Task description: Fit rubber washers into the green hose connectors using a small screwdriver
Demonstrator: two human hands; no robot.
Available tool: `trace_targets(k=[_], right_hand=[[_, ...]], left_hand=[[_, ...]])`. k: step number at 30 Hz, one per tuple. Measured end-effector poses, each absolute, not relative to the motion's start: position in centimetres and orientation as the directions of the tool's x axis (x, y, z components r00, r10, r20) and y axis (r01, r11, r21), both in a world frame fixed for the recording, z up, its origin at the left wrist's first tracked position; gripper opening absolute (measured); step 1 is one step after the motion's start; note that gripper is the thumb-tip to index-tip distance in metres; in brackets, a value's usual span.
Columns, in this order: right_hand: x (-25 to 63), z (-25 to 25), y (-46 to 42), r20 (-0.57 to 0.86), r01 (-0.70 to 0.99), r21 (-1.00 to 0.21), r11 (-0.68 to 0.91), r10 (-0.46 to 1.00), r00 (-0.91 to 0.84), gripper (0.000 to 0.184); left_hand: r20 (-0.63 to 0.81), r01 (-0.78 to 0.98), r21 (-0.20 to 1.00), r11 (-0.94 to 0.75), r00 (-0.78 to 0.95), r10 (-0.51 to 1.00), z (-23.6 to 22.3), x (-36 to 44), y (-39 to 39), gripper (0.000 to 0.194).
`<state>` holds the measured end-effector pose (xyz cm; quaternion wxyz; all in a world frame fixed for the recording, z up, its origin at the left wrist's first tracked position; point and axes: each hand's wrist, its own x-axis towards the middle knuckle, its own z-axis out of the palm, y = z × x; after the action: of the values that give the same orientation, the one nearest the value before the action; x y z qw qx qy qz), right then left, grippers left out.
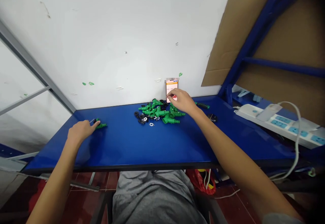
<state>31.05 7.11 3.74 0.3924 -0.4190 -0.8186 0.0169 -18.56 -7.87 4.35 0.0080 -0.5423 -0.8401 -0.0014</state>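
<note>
two hands at a blue workbench (122, 146) — the left hand (81, 131) clenched on a green hose fitting (101, 126), the right hand (181, 101) curled over a heap of green fittings (158, 113), its grip unclear. small washers (144, 119) could scatter if knocked — slick paint.

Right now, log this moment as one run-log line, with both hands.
left hand: touching green plastic connector | right hand: over pile of green connectors and small black rings | surface: blue table

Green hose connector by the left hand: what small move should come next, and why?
Probably close the left hand around the green plastic connector and lift it slightly. Its fingertips appear to touch it, it lies apart from the pile of green fittings, and the right hand is over that pile.
</note>
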Motion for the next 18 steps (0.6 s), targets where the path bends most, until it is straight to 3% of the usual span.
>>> trace_targets(k=[3,7,10,14,18], right_hand=[[30.6,3.4,6.9,0.596,0.675,-0.352,0.648,0.711,-0.372,0.017],[28.6,3.0,5.6,0.563,0.629,-0.33,0.704,0.682,-0.468,0.018],[26.9,2.6,4.4,0.547,0.584,-0.331,0.741,0.655,-0.521,0.02],[26.6,2.4,4.4,0.536,0.614,-0.363,0.701,0.696,-0.478,0.021],[28.3,2.3,5.6,0.491,0.742,-0.377,0.554,0.799,-0.348,0.025]], left_hand=[[-0.1,0.937,-0.066,0.344,-0.349,0.932,3.7,-17.2,-7.7,0.063],[-0.059,0.991,-0.014,0.133,-0.134,0.989,4.1,-12.7,-6.2,0.039],[-0.01,0.997,0.047,0.062,-0.061,0.998,5.2,-9.1,-4.8,0.037],[0.285,0.978,0.175,-0.111,0.058,0.957,6.9,-5.7,-2.2,0.03],[0.217,0.986,0.142,-0.092,0.06,0.974,6.7,-5.2,0.7,0.028]])
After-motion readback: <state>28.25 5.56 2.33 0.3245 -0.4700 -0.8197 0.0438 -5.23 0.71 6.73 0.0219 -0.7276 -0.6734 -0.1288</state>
